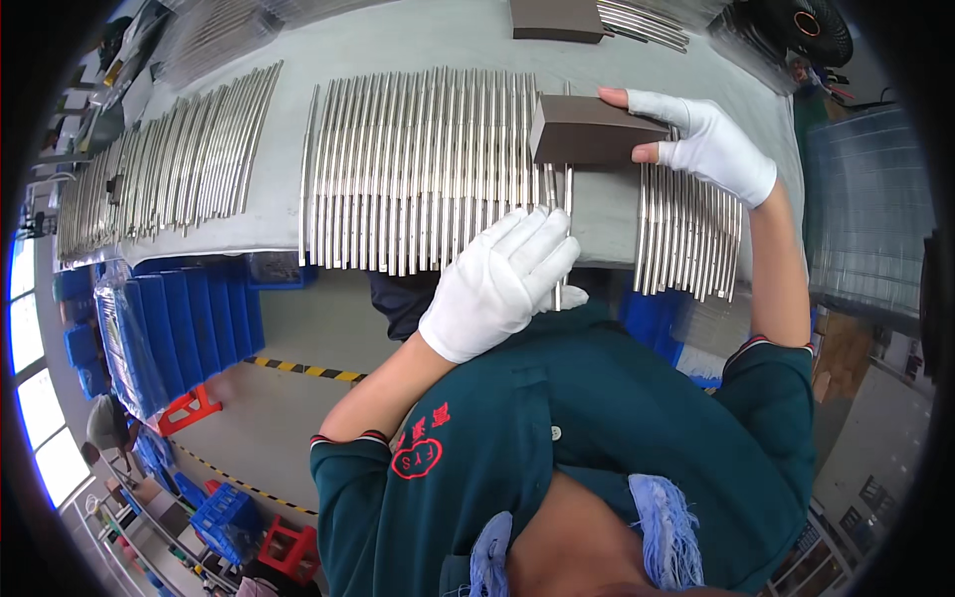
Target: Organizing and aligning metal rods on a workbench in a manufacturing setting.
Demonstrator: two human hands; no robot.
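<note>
My right hand (706, 149), in a white glove with bare thumb and fingertip, grips the right end of a dark brown rectangular block (597, 134). The block lies across the upper part of some slim metal rods. My left hand (507, 284), also gloved in white, rests with its fingers stretched out over the lower ends of rods at the table's near edge. One metal rod (558, 297) pokes out below its fingers, across the thumb. To the left spreads a wide row of silvery metal rods (418, 169), side by side. A smaller group of rods (686, 234) lies under and below my right hand.
Another rod row (169, 164) covers the table's left part. A second brown block (555, 20) and more rods (647, 22) lie at the far edge. A black fan (801, 30) stands far right. Blue bins (184, 328) and clear plastic sheeting (865, 209) flank the pale table (271, 189).
</note>
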